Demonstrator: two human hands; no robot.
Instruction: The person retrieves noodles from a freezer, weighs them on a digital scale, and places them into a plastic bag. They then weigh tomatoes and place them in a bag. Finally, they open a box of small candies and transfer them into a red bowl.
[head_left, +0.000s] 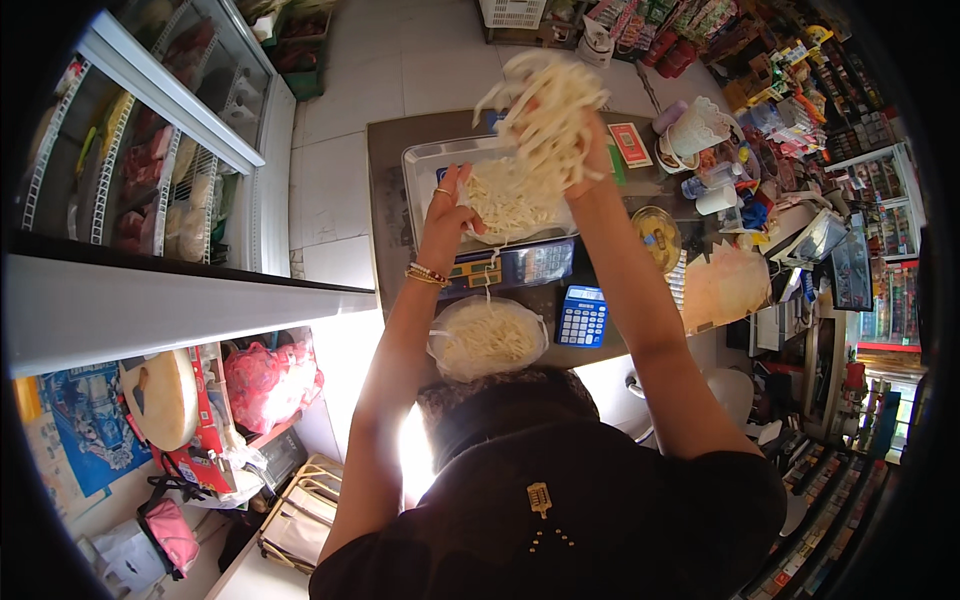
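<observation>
A loose bunch of thick white noodles (551, 127) hangs from my right hand (592, 154), raised over the far right of the scale and blurred by motion. Below it, more noodles (502, 206) lie in a clear plastic bag on the metal tray (417, 176) of a digital scale (536, 262). My left hand (446, 210), wearing a ring and bracelets, grips the left edge of that bag. A second plastic bag of noodles (491, 337) rests nearer me on the table. One noodle strand (491, 274) trails across the scale's front between the two bags.
A blue calculator (583, 315) lies right of the nearer bag. Beyond my right forearm are a round clear container (657, 236), a red card (631, 145) and crowded goods. A glass-fronted refrigerator (274, 142) stands at left. Stocked shelves (825, 67) line the right.
</observation>
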